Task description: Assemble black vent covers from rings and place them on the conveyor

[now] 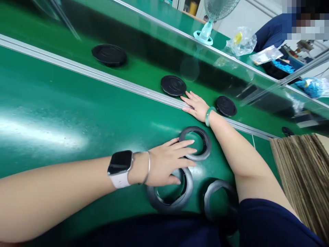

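My left hand, with a watch at its wrist, is spread over two dark grey rings. Its fingers reach across the edge of the upper ring, and its thumb hangs over the lower ring; whether it presses on them I cannot tell. My right hand, wearing a green bangle, lies with fingers stretched out across the metal rail. Its fingertips are at the edge of a round black disc on the green belt. A third grey ring sits near my body, partly in shadow.
Other black discs lie along the belt behind the metal rail. Stacked cardboard stands at the right. Beyond a clear panel are a small fan, plastic bags and another person's dark sleeve.
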Available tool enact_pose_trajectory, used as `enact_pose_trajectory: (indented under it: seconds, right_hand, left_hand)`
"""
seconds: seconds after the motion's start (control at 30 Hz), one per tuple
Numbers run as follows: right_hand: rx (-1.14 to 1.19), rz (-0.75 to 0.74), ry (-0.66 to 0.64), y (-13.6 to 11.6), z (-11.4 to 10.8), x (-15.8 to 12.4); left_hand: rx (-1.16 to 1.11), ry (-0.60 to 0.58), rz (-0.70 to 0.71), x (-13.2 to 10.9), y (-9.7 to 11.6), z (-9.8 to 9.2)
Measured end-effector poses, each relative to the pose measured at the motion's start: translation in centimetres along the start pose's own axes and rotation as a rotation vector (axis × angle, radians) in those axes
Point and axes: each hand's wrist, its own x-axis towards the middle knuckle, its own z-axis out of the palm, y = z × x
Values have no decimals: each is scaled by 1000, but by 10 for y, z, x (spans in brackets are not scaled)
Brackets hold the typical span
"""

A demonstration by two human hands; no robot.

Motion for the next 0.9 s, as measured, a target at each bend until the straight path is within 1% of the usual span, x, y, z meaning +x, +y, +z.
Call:
enact_pose_trajectory:
  seconds: [0.07,0.13,0.23,0.4,0.57,0.7,0.8,0.9]
  right_hand:
    - [13,-19,14,1,-1,-1]
    - [25,-35,21,2,-1,-2]
    - [34,-56,22,4,-1,-3]
    - [46,-89,42,5,1,-3]
    - [42,-119,47,7,4,-4]
    - [50,-121,64,9,4,-4]
    - [113,-157,118,-2,-2,-6]
    - [277,-242,139,-32,-9,-12]
  left_hand:
    - [-31,11,-18,1,-7,-4]
    - [-68,25,0,1,-10,-7]
    - [-125,32,32,1,-10,-9]
    - [-226,24,46,3,-12,-14]
    - [-223,94,87,6,-15,-15]
    - [-193,89,99,7,-18,-13]
    - [-119,60,103,5,-18,-15]
    - [19,6,103,4,-8,-22]
